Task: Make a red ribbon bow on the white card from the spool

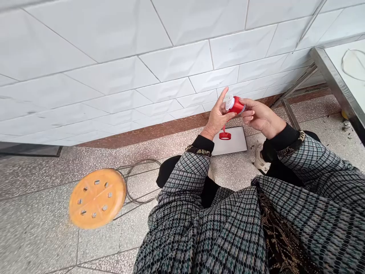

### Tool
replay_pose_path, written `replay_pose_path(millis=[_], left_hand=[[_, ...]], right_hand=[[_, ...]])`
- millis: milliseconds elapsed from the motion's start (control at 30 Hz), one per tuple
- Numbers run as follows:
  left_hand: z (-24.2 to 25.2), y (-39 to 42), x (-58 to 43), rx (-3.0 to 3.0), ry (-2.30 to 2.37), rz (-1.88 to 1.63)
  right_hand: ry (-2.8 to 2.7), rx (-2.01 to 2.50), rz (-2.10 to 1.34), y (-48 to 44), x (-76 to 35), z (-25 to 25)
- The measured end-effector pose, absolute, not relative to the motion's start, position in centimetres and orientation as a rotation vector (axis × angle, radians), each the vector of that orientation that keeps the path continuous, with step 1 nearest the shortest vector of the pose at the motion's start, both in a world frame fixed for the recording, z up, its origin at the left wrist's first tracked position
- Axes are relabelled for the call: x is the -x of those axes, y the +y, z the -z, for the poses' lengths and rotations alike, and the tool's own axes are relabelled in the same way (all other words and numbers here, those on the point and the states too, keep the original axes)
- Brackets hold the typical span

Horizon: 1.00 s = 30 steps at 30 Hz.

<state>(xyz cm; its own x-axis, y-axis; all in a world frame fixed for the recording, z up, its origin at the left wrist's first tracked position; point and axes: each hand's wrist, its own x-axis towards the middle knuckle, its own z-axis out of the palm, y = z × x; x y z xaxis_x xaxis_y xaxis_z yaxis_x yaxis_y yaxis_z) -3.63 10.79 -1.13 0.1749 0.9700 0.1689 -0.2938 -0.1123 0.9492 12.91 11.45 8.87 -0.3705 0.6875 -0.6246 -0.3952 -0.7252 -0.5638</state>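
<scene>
Both my hands hold a small red cylinder (237, 105) with a white round end, tilted in front of the wall. My left hand (218, 118) grips its left side, with the thumb along the bottom and the index finger pointing up and away. My right hand (258, 116) pinches the other end between thumb and fingers. Below my left hand is a red ring (225, 136) with a narrow red strip running up from it. Whether the strip joins the cylinder is hidden by my fingers. Behind the ring lies a flat, pale rectangular panel with a dark edge (236, 146) on the floor.
An orange round stool (97, 198) with metal legs lies tipped over on the speckled floor to the left. A metal-framed table (327, 62) stands at the right, a thin cord (353, 64) on it. White wall tiles (182, 57) rise close ahead.
</scene>
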Motion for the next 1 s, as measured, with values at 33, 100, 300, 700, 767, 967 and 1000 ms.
replay_pose_path(millis=[33,100,300,700,767,967,1000], left_hand=[[1.0,10.9,3.8,-1.205,0.763,-1.266],[0.9,11.1,4.2,-1.238,0.723,-1.227],[1.1,11.8,5.0,-1.363,0.734,-1.252],[0.4,10.5,3.9,-1.079,0.798,-1.382],[0.7,10.5,3.8,-1.105,0.811,-1.38],[2.2,11.3,3.8,-1.216,0.83,-1.355],[2.3,11.4,3.8,-1.221,0.824,-1.349]], right_hand=[[-0.428,1.183,-2.136,11.5,-13.0,-8.9],[-0.455,1.192,-2.17,11.5,-13.0,-8.9],[-0.548,1.224,-2.238,11.5,-13.3,-9.6],[-0.981,1.152,-1.84,8.8,-11.5,-9.1],[-0.965,1.158,-1.792,8.9,-11.3,-8.9],[-0.838,1.189,-1.811,10.2,-12.1,-8.8],[-0.827,1.2,-1.814,10.4,-12.2,-8.8]])
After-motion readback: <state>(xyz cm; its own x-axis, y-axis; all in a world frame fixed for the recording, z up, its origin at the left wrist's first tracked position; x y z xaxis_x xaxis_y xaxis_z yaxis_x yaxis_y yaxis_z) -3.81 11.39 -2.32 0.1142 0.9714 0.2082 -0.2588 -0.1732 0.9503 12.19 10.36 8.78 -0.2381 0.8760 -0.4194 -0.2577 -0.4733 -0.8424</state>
